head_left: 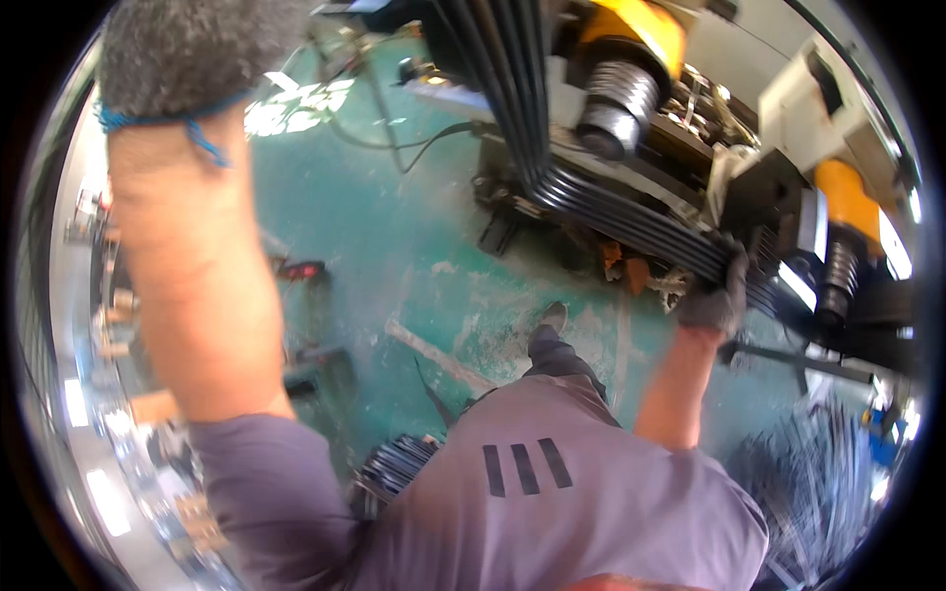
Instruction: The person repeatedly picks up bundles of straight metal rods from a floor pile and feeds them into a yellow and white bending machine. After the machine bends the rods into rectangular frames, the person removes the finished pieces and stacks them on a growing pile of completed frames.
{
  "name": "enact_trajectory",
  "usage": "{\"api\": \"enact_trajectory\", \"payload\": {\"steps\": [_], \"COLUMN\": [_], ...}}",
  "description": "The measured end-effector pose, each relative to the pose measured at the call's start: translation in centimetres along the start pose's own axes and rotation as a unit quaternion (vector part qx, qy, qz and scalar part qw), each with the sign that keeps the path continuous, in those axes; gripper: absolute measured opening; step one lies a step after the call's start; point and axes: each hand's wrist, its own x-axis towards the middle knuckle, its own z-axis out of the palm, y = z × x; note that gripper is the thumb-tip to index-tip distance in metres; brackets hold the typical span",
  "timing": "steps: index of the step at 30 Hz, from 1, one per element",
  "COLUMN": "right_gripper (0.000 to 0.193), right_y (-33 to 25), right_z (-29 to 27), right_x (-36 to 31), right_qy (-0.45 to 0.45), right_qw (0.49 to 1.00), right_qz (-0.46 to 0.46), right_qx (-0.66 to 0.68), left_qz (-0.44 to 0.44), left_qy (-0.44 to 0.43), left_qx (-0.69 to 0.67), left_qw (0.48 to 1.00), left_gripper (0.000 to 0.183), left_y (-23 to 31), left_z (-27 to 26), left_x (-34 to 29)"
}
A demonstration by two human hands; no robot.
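Observation:
Several dark metal bars [631,223] lie side by side in a bundle, bent at an angle near the middle. One leg runs up out of the top of the view, the other toward the right. My right hand [714,298], in a dark grey glove, is closed around the bundle's right part, close to the machine. My left hand [197,54] is raised at the upper left, close to the camera, in a fuzzy grey glove with a blue cuff. Its fingers are smeared and cut off by the edge, so whether it holds anything is hidden.
A machine with yellow-topped threaded cylinders [621,94] stands at the upper right, with metal parts on its bed. Thin metal strips are heaped on the floor [808,483] at the lower right. Another stack of bars [394,463] lies beside me. A cable [394,148] hangs beyond.

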Motion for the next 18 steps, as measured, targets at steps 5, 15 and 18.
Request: {"api": "enact_trajectory", "payload": {"steps": [5,15,18], "right_gripper": [0.021,0.033,0.034], "right_y": [-0.8,1.2,5.9], "right_z": [-0.9,9.2,11.6], "right_x": [-6.2,-14.1,-13.0], "right_qy": [-0.095,-0.078,-0.251], "right_qw": [0.99,0.949,0.909], "right_qz": [0.076,0.029,0.109], "right_qx": [0.071,-0.303,-0.313], "left_qz": [-0.055,-0.189,-0.189], "left_qy": [0.143,0.667,0.84], "left_qx": [-0.148,-0.226,-0.189], "left_qw": [0.977,0.685,0.472], "left_gripper": [0.016,0.02,0.012], "left_y": [5.2,18.7,23.4], "left_z": [-2.0,1.7,6.2], "left_x": [-12.6,-42.6,-47.9]}}
